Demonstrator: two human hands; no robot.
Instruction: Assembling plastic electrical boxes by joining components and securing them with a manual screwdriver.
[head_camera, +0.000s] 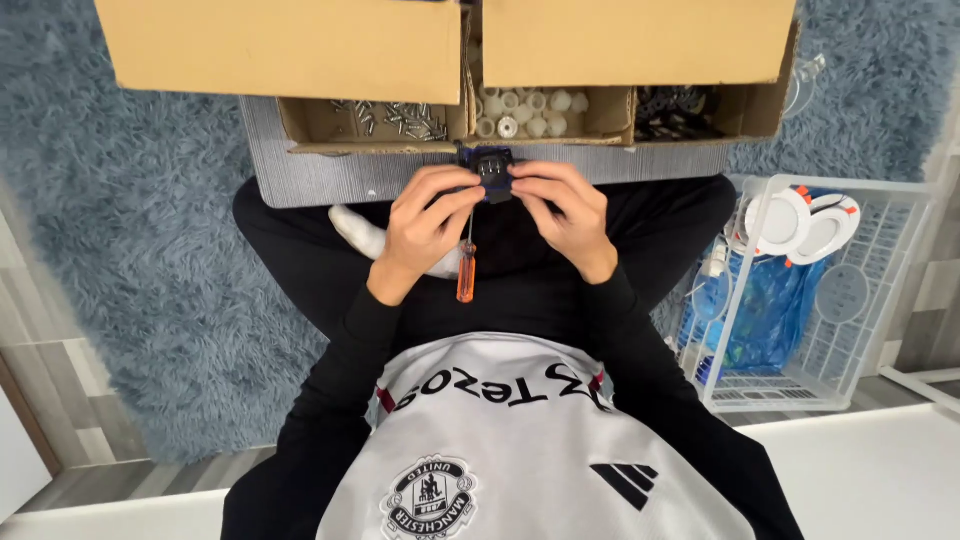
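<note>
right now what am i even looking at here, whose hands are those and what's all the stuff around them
There is one picture, taken by a camera worn on a person's head, looking down. That is why the shirt sits at the bottom: it is the wearer's own body, seated with legs folded on a blue rug.

Both hands are the wearer's. The left hand and right hand together hold a small dark part. A screwdriver with an orange handle hangs down from the left hand's fingers.

Ahead, on a grey board, stand open cardboard boxes: one with screws, one with small white pieces. To the right is a white wire basket with round white fittings.
</note>
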